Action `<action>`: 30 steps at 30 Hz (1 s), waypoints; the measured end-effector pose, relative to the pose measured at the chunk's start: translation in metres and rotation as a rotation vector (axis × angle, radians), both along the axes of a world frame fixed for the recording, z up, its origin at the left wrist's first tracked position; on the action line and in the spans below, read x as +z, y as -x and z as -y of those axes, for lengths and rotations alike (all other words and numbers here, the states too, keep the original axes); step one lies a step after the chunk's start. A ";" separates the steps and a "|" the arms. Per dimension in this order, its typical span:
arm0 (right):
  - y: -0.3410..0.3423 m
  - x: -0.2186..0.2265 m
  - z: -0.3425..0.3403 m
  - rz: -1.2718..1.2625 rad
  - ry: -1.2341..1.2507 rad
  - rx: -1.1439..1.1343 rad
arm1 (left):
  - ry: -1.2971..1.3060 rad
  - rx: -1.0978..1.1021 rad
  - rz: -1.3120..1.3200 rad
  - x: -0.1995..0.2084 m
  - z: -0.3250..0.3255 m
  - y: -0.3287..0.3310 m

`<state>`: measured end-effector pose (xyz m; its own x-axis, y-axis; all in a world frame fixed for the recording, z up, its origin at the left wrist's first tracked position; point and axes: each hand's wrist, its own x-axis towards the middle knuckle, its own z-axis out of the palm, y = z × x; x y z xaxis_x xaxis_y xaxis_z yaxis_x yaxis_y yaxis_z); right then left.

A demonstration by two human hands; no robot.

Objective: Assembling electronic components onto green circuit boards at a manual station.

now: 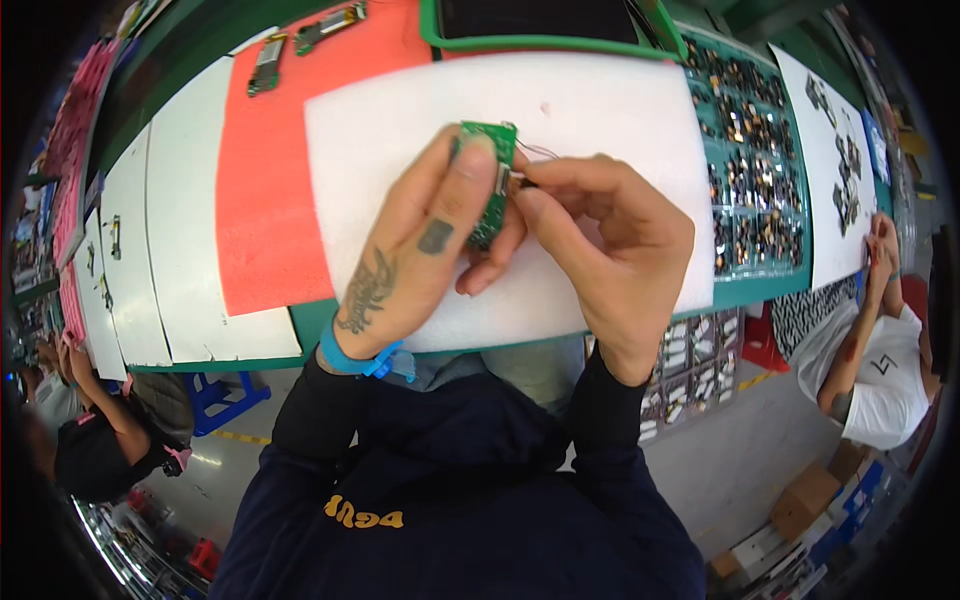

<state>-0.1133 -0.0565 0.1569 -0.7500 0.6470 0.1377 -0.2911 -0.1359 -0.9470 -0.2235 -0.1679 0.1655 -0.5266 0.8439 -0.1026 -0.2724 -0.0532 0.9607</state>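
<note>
My left hand [430, 235] is closed round a green circuit board [493, 207], its thumb lying across the upper part. The board stands tilted above a white foam sheet [400, 110]. Against the board's right edge, my right hand [620, 245] pinches a small dark component [527, 183] between thumb and forefinger. Thin wires [540, 151] run out from the board just above those fingertips. Fingers hide most of the small part, so its kind is unclear. A blue strap [360, 362] circles my left wrist.
An orange-red sheet [265, 200] lies left, with two board assemblies [330, 27] at its far end. A green-rimmed tray [560, 44] stands behind the foam. Trays of small parts [755, 160] fill the right side. Co-workers sit at both sides, one person [885, 350] at right.
</note>
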 end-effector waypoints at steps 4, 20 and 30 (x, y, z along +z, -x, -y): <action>-0.005 0.020 0.036 0.272 -0.158 -0.146 | 0.027 -0.045 -0.239 0.009 0.042 0.006; -0.015 0.003 -0.014 0.326 -0.610 -0.194 | 0.463 0.609 -1.139 0.054 0.016 0.186; -0.137 0.060 -0.144 0.059 -0.443 -0.588 | 1.390 0.321 -1.163 0.101 0.178 0.168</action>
